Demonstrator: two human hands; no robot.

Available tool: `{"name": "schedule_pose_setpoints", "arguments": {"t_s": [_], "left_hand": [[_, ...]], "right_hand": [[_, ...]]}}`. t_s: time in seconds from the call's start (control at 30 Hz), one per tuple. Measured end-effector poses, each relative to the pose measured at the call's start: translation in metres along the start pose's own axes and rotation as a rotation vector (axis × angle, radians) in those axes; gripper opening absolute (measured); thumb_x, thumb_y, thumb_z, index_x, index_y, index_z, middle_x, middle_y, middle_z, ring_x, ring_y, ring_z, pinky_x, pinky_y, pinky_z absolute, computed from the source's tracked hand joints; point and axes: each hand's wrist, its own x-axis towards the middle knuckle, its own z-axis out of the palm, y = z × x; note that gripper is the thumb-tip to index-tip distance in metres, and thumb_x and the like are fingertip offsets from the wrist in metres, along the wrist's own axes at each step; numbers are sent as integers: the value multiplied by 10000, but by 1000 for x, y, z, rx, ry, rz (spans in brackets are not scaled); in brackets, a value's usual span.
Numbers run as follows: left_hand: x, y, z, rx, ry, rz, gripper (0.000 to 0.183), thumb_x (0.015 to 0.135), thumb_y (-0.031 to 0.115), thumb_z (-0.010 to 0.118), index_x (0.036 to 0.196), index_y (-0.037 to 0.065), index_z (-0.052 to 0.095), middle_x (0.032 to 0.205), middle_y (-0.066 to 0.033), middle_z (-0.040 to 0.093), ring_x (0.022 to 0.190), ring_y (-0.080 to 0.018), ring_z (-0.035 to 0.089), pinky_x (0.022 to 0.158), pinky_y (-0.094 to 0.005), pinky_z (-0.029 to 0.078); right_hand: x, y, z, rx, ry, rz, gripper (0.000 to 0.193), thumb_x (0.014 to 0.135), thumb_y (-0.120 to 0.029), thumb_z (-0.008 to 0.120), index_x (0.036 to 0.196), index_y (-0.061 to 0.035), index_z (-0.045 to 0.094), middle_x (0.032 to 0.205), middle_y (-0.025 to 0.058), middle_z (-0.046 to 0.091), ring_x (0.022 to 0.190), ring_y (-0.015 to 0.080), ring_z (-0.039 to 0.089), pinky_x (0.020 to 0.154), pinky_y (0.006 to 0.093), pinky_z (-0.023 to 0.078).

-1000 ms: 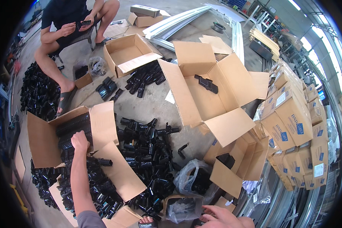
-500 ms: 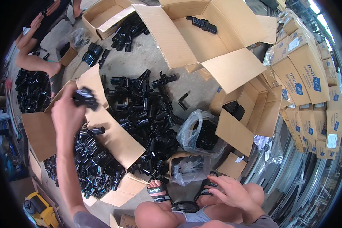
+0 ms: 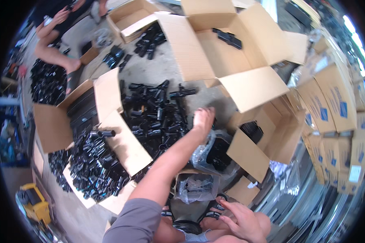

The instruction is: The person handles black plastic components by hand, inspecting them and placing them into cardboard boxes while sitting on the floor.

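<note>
My left hand (image 3: 204, 118) reaches out over the concrete floor at the middle, right of a heap of black tubular joints (image 3: 158, 115). Its fingers curl downward; a dark bit shows beside them, but what they grip is hidden. Just below that hand lies a clear plastic bag (image 3: 202, 152) with black pieces in it. My right hand (image 3: 241, 220) rests by my right knee, fingers stretched and apart, holding nothing. At the left, an open carton (image 3: 52, 129) has black parts inside, and a pile of shiny black fittings (image 3: 95, 162) spreads in front of it.
A large open carton (image 3: 253, 87) at the back holds a few black parts. A smaller open carton (image 3: 247, 156) stands at the right, near stacked closed cartons (image 3: 332, 101). A co-worker's leg (image 3: 54, 56) shows at the far left. A yellow tool (image 3: 38, 202) lies lower left.
My left hand has moved from above the left carton to the floor at the middle. The black part it held there is no longer seen in it. My right hand stays by the knee.
</note>
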Motion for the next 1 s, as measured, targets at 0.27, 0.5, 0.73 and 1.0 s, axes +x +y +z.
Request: {"name": "schedule_pose_setpoints", "arguments": {"t_s": [0.27,0.5,0.73,1.0], "left_hand": [[-35,-51,-73,-756,160,95,567,742,265,799,1218,79,554,1077,-172,621,1023,-375,620,866,-450,519],[-115,-306,-105,-442,345,-532,430,829,367,717,1121,59,648,957,-143,697,908,-356,669,797,-474,530],[-284,-494,-12,-792,-182,-837,796,779,710,646,1310,117,631,1339,-185,598,1283,-317,530,1120,-388,358],[-306,-448,-24,-593,5,-542,614,825,426,748,1339,124,599,1230,-192,627,1129,-358,606,1021,-405,448]], "right_hand": [[-32,70,23,94,-159,214,649,894,-123,677,1471,-30,396,1303,198,564,1203,290,559,1026,406,444],[-18,98,28,165,-218,309,727,885,-155,708,1504,-44,344,1336,180,534,1217,264,532,1012,406,443],[-7,70,25,87,-198,222,640,914,-201,686,1469,-40,409,1303,202,562,1169,275,571,984,394,467],[7,8,36,-52,24,66,501,936,-143,653,1406,-63,500,1150,164,662,1020,252,661,908,343,513]]}}
